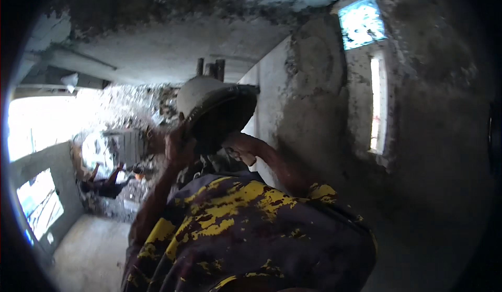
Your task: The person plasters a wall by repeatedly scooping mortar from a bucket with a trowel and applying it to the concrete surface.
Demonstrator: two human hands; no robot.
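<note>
A round, pale grey basin [201, 96] is tilted in front of me, its dark hollow side facing down and to the right. My left hand [178, 148] is closed on the basin's lower left edge. At its lower right edge is my right hand [243, 146], fingers curled and touching the rim. Shadow hides the inside of the basin, so I cannot make out whether anything is in it. Both my forearms come out of a dark shirt [272, 224] with yellow patches.
Several dark upright stubs [210, 68] show just beyond the basin. A rough plastered wall [314, 98] with a narrow bright opening [375, 104] stands on the right. At the left, a dark shape with arms [107, 186], seemingly another person, is near rubble [141, 101] and window openings [41, 203].
</note>
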